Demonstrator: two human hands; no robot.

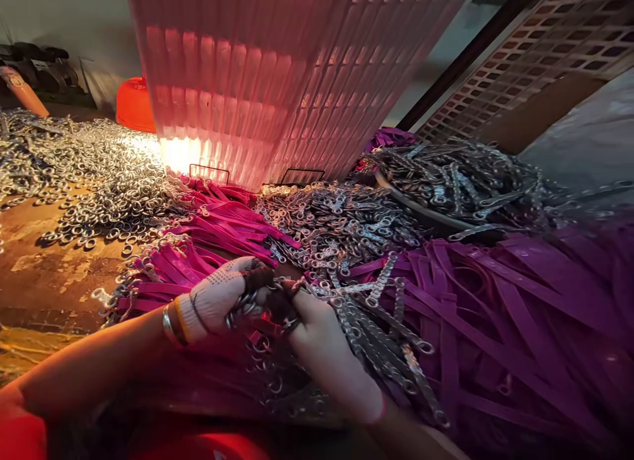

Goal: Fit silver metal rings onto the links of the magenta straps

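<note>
- Metal rings (94, 176) lie heaped at the tabletop's (44, 275) far left edge.
- Left hand (218, 301), gloved, wrist bent inward, pinches a metal link (247, 306).
- Right hand (321, 344), gloved, fingers curled, pinches the same link at the near edge.
- A tray (421, 212) far right holds metal chains (460, 176); purple straps (495, 314) lie in front of it.

A small workshop for piecework assembly. A worn, stained tabletop (44, 275) is heaped with loose metal rings (109, 182), short metal links (337, 222) and bundles of purple straps (495, 301) and pink straps (222, 229). A tray (421, 209) piled with more metal parts sits among them, under a lit ribbed lampshade (277, 83).
</note>
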